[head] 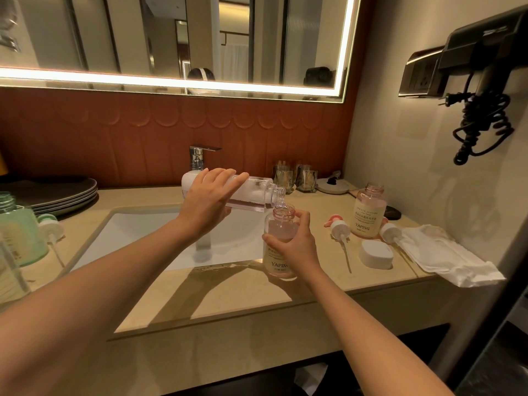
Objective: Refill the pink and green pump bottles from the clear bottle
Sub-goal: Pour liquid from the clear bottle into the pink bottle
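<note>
Right, the pour is on — the left hand [210, 195] wraps the clear bottle [251, 192] around its middle, tipped nearly flat, its mouth resting just over the open neck of the pink bottle [278, 244]. The right hand [295, 244] clamps that pink bottle around its shoulder, thumb on the near side and fingers curled behind, holding it just past the right edge of the sink [137, 232]; whether its base rests on the counter [205, 298] I cannot tell.

The clear bottle looks rigid and smooth-walled, probably slick if any liquid runs down it, so a full wrap at mid-body seems the sensible hold. It seems to carry little liquid now, so it should feel light. The pink one gains weight as it fills — a high grip near the neck steadies the narrow target but leaves the bottom free to swing.

A second pink bottle [368, 210] stands uncapped to the right, well apart, with two pump heads [340, 228] and a white cap [375, 252] lying near it. The green bottle [21, 232] waits at far left, also open, its pump [51, 225] lying beside it.
</note>
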Motion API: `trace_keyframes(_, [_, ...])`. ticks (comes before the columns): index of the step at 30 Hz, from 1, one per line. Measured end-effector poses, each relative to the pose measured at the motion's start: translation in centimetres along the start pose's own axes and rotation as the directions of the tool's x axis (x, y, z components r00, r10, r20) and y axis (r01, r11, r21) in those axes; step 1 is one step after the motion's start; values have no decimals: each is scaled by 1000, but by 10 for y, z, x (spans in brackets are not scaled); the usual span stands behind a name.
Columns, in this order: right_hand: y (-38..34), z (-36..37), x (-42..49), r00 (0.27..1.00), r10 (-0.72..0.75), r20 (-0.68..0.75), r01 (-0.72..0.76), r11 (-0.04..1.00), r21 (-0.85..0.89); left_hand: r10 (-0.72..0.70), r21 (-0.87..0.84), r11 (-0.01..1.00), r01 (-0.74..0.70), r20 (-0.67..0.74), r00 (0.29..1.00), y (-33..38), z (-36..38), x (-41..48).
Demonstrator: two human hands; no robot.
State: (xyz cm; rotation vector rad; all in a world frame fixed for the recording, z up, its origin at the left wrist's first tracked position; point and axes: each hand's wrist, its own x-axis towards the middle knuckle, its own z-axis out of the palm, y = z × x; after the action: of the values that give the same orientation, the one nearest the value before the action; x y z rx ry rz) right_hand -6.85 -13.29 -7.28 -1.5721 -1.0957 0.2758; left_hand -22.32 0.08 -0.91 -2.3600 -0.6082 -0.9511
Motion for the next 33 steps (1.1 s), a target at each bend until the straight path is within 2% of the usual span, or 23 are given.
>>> trace_keyframes(33, [0,0,0,1000,10,-6,-10,1000,-2,10,3,1000,-10,19,1000,-2,0,1])
